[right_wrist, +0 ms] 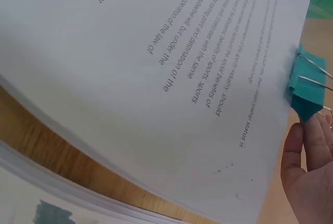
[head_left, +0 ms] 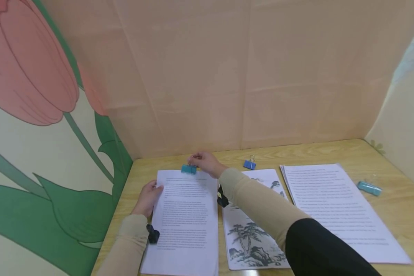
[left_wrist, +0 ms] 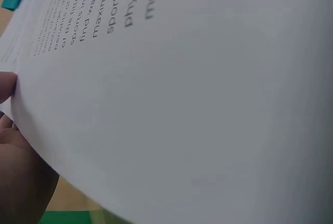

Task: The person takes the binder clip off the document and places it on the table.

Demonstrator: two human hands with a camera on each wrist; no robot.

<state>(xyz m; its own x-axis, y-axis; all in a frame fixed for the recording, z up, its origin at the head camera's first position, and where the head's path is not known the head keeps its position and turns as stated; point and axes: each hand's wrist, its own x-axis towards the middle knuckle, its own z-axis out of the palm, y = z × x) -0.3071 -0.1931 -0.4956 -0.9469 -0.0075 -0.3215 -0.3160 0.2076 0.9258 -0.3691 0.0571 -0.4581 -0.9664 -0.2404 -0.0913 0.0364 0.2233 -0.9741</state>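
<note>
A stack of printed sheets is tilted a little toward me, its lower part bulging in both wrist views. My left hand holds its left edge, thumb on top of the paper and fingers behind. A teal binder clip sits on the top edge of the stack. At the clip is my right hand, its fingers on the wire handles. In the right wrist view the clip grips the paper edge, with its silver handles showing; the fingertips are partly hidden behind it.
A pine-tree ink drawing sheet lies to the right, partly under my right forearm. Beyond it stands a blue binder clip. Another printed stack lies farther right, with a teal clip beside it. A wall borders the table's back.
</note>
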